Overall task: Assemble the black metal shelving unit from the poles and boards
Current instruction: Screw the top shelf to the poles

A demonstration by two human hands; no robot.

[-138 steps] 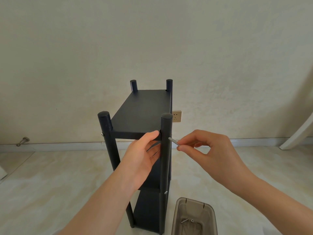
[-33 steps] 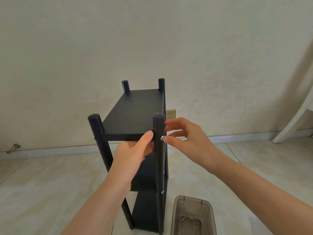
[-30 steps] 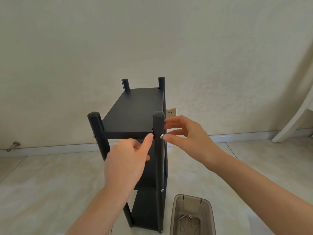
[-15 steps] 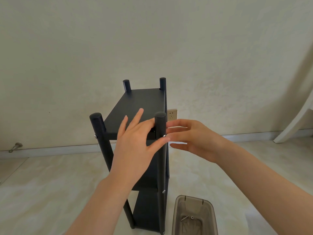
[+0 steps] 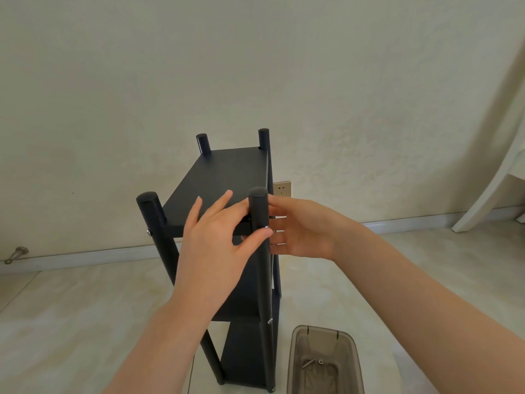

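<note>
Around the pole (image 5: 259, 209), left hand (image 5: 216, 245) faces right hand (image 5: 306, 231).

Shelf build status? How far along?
Done: four poles stand, three boards mounted, screw heads show on both near poles. In hand: left hand and right hand flank the near right pole at its top screw. Left: far corners unverifiable; two loose fasteners lie in the tray.
</note>
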